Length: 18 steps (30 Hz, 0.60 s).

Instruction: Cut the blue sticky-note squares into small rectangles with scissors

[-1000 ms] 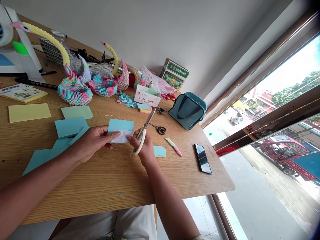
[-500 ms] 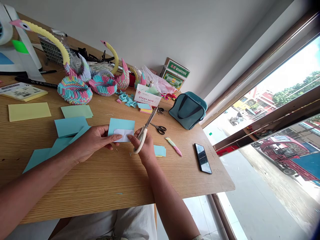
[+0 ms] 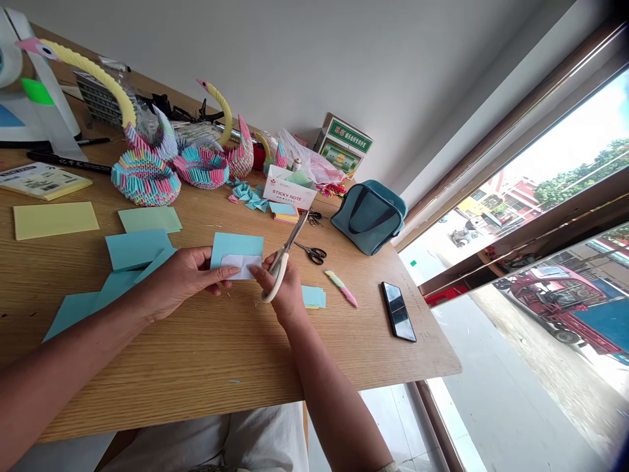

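Between my two hands is a blue sheet of paper (image 3: 238, 244) with a smaller white paper (image 3: 234, 261) laid over its lower part. My left hand (image 3: 196, 270) pinches both papers at their left side, thumb on top. From the right, my right hand (image 3: 282, 288) presses its thumb on the white paper. That hand also carries white-handled scissors (image 3: 280, 269), their blades pointing up and away to the right. The fingers under the papers are mostly hidden. Several blue sheets (image 3: 137, 249) lie on the table beside my left forearm, and a small blue stack (image 3: 313, 297) lies right of my right hand.
Folded-paper swans (image 3: 147, 177) stand at the back left, near a sticky note box (image 3: 289, 192). Black-handled scissors (image 3: 316, 254), a teal bag (image 3: 368, 216), a multicoloured paper stick (image 3: 341, 288) and a phone (image 3: 398, 311) are to the right. Yellow paper (image 3: 56, 219) lies at left.
Hands, papers and scissors keep practically the same pose. The whole view has shifted very slightly.
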Available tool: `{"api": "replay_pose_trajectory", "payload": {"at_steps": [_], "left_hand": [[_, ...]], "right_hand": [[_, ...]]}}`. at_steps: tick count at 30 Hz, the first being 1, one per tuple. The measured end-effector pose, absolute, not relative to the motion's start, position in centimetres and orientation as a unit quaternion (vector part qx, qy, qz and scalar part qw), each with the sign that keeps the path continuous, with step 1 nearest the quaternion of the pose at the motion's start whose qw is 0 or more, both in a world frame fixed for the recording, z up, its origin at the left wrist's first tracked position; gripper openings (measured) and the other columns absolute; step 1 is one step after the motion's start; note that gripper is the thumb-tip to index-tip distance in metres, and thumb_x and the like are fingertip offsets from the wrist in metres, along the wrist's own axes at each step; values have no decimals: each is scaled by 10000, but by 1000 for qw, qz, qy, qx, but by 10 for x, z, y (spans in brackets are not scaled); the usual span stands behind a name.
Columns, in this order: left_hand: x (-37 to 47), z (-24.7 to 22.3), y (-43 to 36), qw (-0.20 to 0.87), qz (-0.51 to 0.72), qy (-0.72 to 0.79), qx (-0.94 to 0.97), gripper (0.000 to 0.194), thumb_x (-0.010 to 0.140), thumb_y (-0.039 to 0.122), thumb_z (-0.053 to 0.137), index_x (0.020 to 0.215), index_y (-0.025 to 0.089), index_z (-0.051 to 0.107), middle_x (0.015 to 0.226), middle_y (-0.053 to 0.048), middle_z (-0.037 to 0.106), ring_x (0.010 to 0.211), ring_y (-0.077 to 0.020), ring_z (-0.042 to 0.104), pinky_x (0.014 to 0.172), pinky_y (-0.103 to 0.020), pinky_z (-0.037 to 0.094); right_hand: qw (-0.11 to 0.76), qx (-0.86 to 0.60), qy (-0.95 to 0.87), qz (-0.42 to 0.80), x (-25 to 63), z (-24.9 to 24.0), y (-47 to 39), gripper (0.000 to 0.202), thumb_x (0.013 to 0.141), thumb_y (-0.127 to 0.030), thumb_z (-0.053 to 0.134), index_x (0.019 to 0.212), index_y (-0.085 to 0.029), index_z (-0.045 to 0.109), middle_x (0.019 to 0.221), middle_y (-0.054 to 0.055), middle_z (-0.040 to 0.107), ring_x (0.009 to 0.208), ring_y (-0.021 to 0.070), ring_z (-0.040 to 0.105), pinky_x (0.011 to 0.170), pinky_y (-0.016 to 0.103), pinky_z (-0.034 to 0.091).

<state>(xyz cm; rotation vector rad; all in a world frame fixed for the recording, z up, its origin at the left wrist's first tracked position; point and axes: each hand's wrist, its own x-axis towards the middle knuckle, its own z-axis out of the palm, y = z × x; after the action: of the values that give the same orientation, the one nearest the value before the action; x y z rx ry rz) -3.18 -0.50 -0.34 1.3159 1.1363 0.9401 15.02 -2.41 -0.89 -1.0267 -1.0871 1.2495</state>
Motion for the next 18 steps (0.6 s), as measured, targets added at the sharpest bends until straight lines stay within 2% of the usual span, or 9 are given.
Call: {"api": "replay_pose_trajectory", "payload": {"at_steps": [7,18], "left_hand": [[-32,-4,-4,532,408,493,554,417,598,518,827,741,167,652,632,10,652,554,-130,589,503,-241,475],[-32,-1,-5,538,406,497,546,421,591,508,840,750,167,651,635,7,650,568,-136,593,534,-256,488]], "right_hand": [[552,-432,-478,529,151,-7,-25,452,609,-413,828,834,-230,481,733,-58,536,598,98,439,588,257,386],[542,-445,-478,529,150,-6,-25,451,620,-434,802,842,-241,460,730,-58,525,602,107,442,595,263,382]]}}
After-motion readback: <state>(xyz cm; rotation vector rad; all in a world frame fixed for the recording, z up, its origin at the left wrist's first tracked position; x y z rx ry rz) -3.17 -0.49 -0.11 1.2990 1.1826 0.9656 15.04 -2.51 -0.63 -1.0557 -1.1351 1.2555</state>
